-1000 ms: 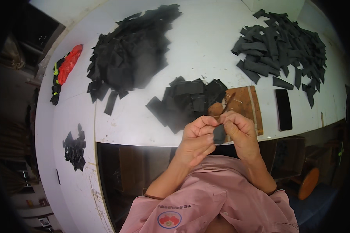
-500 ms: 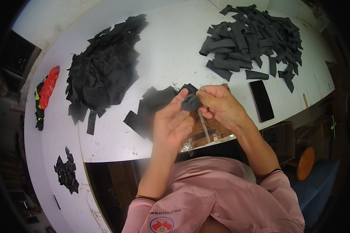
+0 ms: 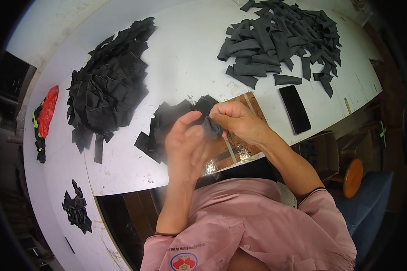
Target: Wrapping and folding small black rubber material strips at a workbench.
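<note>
Lettered shirt point(image 3: 239, 219), cloth point(image 3: 216, 129) in fingers point(image 3: 230, 109)

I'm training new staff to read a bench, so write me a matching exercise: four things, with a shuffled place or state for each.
1. Right hand
2. Phone
3. Red plastic bundle
4. Brown board

a. Crossed by a pale strip
b. On the white table's left side
c. Pinching a dark cloth piece
d. Right of the board

Pairs: 1-c, 2-d, 3-b, 4-a

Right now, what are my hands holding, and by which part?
Your right hand pinches a small, bunched dark-grey fabric piece near its upper edge; whether the blurred left hand close by also grips it can't be told.
</note>
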Demonstrator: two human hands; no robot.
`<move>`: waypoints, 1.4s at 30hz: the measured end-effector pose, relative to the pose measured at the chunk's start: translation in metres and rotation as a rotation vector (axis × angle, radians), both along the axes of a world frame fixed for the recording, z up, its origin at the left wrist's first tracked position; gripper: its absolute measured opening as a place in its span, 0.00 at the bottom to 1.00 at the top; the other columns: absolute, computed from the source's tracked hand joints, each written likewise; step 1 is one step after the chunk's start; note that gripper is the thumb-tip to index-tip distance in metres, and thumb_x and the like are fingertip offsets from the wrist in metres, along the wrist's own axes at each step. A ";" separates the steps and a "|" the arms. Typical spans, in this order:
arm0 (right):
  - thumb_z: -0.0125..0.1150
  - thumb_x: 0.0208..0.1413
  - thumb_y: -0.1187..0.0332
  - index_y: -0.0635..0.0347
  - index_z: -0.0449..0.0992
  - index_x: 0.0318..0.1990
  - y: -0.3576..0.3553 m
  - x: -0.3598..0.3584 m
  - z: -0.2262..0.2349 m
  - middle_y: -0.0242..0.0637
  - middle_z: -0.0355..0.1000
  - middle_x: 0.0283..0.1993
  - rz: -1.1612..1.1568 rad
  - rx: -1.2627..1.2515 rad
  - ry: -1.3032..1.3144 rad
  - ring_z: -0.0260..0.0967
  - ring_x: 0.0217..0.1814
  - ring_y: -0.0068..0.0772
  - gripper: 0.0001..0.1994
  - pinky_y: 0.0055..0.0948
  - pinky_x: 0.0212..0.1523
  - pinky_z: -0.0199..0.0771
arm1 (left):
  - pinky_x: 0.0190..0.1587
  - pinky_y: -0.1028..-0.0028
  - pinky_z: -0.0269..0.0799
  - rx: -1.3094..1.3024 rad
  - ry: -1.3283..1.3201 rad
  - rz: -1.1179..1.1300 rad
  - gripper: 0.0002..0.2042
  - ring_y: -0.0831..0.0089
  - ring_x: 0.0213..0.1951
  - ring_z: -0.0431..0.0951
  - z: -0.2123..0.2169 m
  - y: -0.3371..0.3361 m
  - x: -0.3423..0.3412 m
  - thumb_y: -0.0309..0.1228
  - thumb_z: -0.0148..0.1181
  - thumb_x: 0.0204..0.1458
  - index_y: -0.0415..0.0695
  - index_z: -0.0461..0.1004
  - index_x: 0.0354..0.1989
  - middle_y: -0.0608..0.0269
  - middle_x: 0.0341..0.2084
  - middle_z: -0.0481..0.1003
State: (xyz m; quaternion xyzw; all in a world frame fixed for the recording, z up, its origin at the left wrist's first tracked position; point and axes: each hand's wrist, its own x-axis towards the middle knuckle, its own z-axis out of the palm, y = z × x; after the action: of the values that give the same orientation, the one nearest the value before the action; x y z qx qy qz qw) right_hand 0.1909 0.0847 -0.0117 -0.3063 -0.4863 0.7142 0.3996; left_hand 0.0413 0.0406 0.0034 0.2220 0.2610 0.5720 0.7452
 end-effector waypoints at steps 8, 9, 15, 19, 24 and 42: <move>0.50 0.53 0.66 0.61 0.68 0.22 0.011 -0.003 0.024 0.25 0.61 0.19 0.084 -0.016 -0.042 0.55 0.18 0.13 0.11 0.13 0.20 0.54 | 0.11 0.87 0.48 -0.251 -0.741 -0.100 0.20 0.86 0.06 0.56 -0.001 0.013 -0.004 0.19 0.39 0.47 0.33 0.58 0.51 0.57 0.28 0.71; 0.51 0.52 0.65 0.61 0.68 0.21 0.011 -0.002 0.015 0.25 0.60 0.17 0.090 -0.100 -0.012 0.54 0.17 0.13 0.11 0.13 0.17 0.52 | 0.11 0.87 0.48 -0.240 -0.691 -0.129 0.19 0.85 0.07 0.56 -0.014 0.014 -0.006 0.19 0.39 0.47 0.33 0.59 0.51 0.56 0.28 0.71; 0.49 0.54 0.67 0.61 0.68 0.24 0.014 0.009 0.010 0.26 0.62 0.21 0.086 -0.081 -0.071 0.57 0.21 0.15 0.10 0.15 0.23 0.58 | 0.11 0.87 0.48 -0.084 -0.328 -0.022 0.17 0.87 0.07 0.55 0.006 0.007 0.009 0.18 0.40 0.49 0.31 0.59 0.50 0.55 0.29 0.71; 0.49 0.54 0.67 0.61 0.68 0.24 0.016 0.003 0.022 0.25 0.62 0.21 0.102 0.066 0.017 0.57 0.21 0.15 0.10 0.15 0.23 0.58 | 0.10 0.87 0.49 0.055 -0.307 0.002 0.16 0.87 0.07 0.56 0.020 0.007 0.007 0.18 0.39 0.48 0.30 0.61 0.47 0.51 0.34 0.71; 0.51 0.53 0.64 0.60 0.67 0.23 0.008 0.004 -0.006 0.24 0.61 0.21 0.155 -0.048 -0.071 0.57 0.22 0.15 0.11 0.14 0.23 0.56 | 0.10 0.84 0.49 -0.405 -0.608 -0.020 0.12 0.84 0.08 0.55 -0.019 0.003 -0.004 0.22 0.36 0.52 0.37 0.63 0.43 0.59 0.25 0.69; 0.51 0.54 0.64 0.64 0.68 0.26 0.001 0.008 0.003 0.29 0.62 0.20 -0.101 0.215 -0.341 0.57 0.22 0.17 0.11 0.18 0.21 0.56 | 0.41 0.79 0.63 0.845 1.284 0.408 0.07 0.75 0.35 0.70 0.012 0.002 0.009 0.21 0.52 0.48 0.35 0.69 0.35 0.60 0.35 0.71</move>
State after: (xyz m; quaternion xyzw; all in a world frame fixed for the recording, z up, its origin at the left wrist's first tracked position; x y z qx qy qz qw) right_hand 0.1989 0.0859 -0.0085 -0.4024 -0.6043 0.5750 0.3771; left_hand 0.0504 0.0429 0.0150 0.7200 0.4361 0.5081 0.1823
